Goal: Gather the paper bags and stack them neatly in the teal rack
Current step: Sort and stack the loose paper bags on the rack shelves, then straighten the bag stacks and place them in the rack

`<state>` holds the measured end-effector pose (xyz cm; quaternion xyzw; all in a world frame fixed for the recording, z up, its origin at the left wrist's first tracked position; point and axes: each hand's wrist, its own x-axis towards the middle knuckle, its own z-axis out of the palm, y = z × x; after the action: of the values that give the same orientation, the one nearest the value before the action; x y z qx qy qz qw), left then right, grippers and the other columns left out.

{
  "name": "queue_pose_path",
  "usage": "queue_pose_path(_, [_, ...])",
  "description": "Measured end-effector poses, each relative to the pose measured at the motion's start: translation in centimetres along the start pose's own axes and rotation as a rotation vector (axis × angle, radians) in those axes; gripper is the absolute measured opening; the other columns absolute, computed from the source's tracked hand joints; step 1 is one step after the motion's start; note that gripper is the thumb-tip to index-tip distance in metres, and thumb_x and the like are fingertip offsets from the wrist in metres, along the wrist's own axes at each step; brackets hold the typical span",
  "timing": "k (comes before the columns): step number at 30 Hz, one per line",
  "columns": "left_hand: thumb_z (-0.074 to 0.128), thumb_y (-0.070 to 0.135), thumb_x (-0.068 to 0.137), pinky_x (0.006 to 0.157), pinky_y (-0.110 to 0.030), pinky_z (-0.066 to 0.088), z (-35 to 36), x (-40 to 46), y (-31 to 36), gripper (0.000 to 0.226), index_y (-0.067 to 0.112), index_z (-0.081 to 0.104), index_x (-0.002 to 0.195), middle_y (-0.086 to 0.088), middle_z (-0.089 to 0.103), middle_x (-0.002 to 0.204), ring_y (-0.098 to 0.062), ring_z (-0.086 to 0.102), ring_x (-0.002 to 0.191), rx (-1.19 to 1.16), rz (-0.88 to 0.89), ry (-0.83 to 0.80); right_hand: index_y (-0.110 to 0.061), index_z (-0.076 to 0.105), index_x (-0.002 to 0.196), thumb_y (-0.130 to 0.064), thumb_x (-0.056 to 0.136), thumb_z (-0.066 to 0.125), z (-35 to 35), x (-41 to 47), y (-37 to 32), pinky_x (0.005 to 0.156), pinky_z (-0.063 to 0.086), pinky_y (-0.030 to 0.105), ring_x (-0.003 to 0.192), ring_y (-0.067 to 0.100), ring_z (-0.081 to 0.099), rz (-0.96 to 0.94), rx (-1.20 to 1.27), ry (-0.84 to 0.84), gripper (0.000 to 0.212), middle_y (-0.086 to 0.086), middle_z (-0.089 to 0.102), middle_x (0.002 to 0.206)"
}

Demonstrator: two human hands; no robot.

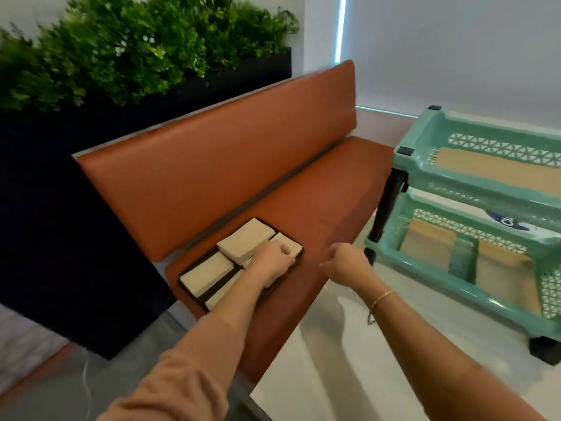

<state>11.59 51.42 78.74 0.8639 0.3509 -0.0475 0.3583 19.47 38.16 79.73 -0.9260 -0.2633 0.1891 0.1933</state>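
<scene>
While gripping a pale paper-bag stack (pixel 243 244) in the black tray (pixel 194 294) left of the teal plastic rack (pixel 425 174), left hand (pixel 271 261) risks toppling neighbouring stacks; right hand (pixel 346 262) loosely curled, empty.

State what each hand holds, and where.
Left hand rests on the pale stacks in the black tray; grip cannot be told. Right hand holds nothing.

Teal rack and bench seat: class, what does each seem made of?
Teal rack: likely moulded plastic; glossy rim, lattice cut-outs in its walls. Bench seat: probably leather or vinyl over padding; smooth orange-brown skin with a soft sheen and rounded edges.
</scene>
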Motion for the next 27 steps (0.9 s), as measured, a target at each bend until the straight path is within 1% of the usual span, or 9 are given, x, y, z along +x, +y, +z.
queue_pose_path(2, [0.055, 0.023, 0.09, 0.082, -0.027, 0.041, -0.6, 1.5, -3.8, 0.01, 0.019, 0.061, 0.082, 0.0, 0.058, 0.087, -0.019, 0.056, 0.087, 0.06, -0.076, -0.023, -0.007, 0.061, 0.109, -0.021, 0.087, 0.056, 2.3, 1.0, -2.0, 0.081, 0.047, 0.03, 0.102, 0.028, 0.059, -0.061, -0.011, -0.081, 0.026, 0.01, 0.063, 0.11])
queue_pose_path(3, [0.055, 0.023, 0.09, 0.081, -0.028, 0.042, -0.7, 2.4, -5.8, 0.012, 0.016, 0.062, 0.083, -0.002, 0.06, 0.087, -0.022, 0.057, 0.09, 0.1, -0.119, -0.035, -0.007, 0.06, 0.111, -0.022, 0.087, 0.057, 3.6, 1.7, -2.8, 0.082, 0.046, 0.029, 0.104, 0.028, 0.059, -0.083, -0.03, -0.117, 0.028, 0.01, 0.063, 0.113])
queue_pose_path(4, [0.055, 0.025, 0.091, 0.085, -0.03, 0.044, -0.9, 3.4, -7.8, 0.019, 0.011, 0.066, 0.099, -0.008, 0.064, 0.1, -0.025, 0.058, 0.1, 0.127, -0.164, -0.051, -0.006, 0.059, 0.113, -0.023, 0.087, 0.057, 4.9, 2.4, -3.6, 0.083, 0.045, 0.028, 0.106, 0.028, 0.058, -0.09, -0.045, -0.153, 0.031, 0.01, 0.062, 0.115])
queue_pose_path(5, [0.055, 0.026, 0.091, 0.09, -0.031, 0.044, -1.0, 4.4, -9.8, 0.034, 0.008, 0.06, 0.12, -0.013, 0.062, 0.117, -0.028, 0.056, 0.111, 0.155, -0.213, -0.065, -0.005, 0.059, 0.114, -0.024, 0.087, 0.058, 6.2, 3.3, -4.2, 0.084, 0.044, 0.028, 0.108, 0.028, 0.058, -0.09, -0.057, -0.187, 0.032, 0.01, 0.062, 0.116])
queue_pose_path(6, [0.055, 0.029, 0.091, 0.093, -0.031, 0.043, -1.1, 5.4, -11.6, 0.046, 0.007, 0.051, 0.131, -0.013, 0.057, 0.129, -0.028, 0.053, 0.119, 0.181, -0.262, -0.08, -0.005, 0.058, 0.115, -0.025, 0.087, 0.058, 7.5, 4.1, -4.9, 0.085, 0.044, 0.028, 0.109, 0.028, 0.057, -0.087, -0.058, -0.215, 0.034, 0.011, 0.062, 0.117])
queue_pose_path(12, [0.064, 0.036, 0.087, 0.103, -0.032, 0.037, -0.7, 11.3, -21.6, 0.074, 0.004, 0.029, 0.144, -0.013, 0.041, 0.144, -0.028, 0.04, 0.132, 0.171, -0.425, -0.204, -0.009, 0.051, 0.128, -0.021, 0.087, 0.058, 14.3, 9.3, -8.0, 0.091, 0.045, 0.029, 0.117, 0.026, 0.053, 0.029, 0.008, -0.328, 0.043, 0.009, 0.058, 0.126])
queue_pose_path(16, [0.064, 0.036, 0.087, 0.104, -0.033, 0.037, 0.6, 14.5, -26.0, 0.079, 0.004, 0.023, 0.145, -0.014, 0.037, 0.146, -0.029, 0.037, 0.134, 0.136, -0.44, -0.277, -0.008, 0.046, 0.131, -0.02, 0.09, 0.056, 17.6, 12.4, -9.2, 0.093, 0.045, 0.03, 0.119, 0.026, 0.051, 0.075, 0.025, -0.356, 0.044, 0.012, 0.055, 0.129])
queue_pose_path(21, [0.064, 0.051, 0.081, 0.108, -0.039, 0.036, 3.2, 17.3, -28.9, 0.09, 0.005, 0.02, 0.146, -0.014, 0.032, 0.148, -0.03, 0.031, 0.137, 0.15, -0.403, -0.314, -0.013, 0.045, 0.132, -0.022, 0.091, 0.056, 21.2, 15.8, -10.1, 0.082, 0.048, 0.026, 0.108, 0.022, 0.057, 0.145, 0.06, -0.369, 0.043, 0.01, 0.056, 0.126])
queue_pose_path(27, [0.07, 0.053, 0.074, 0.1, -0.036, 0.039, 5.8, 17.9, -30.6, 0.088, 0.005, 0.029, 0.135, -0.013, 0.033, 0.139, -0.03, 0.033, 0.129, 0.296, -0.377, -0.279, -0.016, 0.044, 0.134, -0.023, 0.092, 0.056, 24.1, 17.6, -10.3, 0.08, 0.046, 0.023, 0.103, 0.02, 0.059, 0.183, 0.101, -0.364, 0.045, 0.009, 0.055, 0.128])
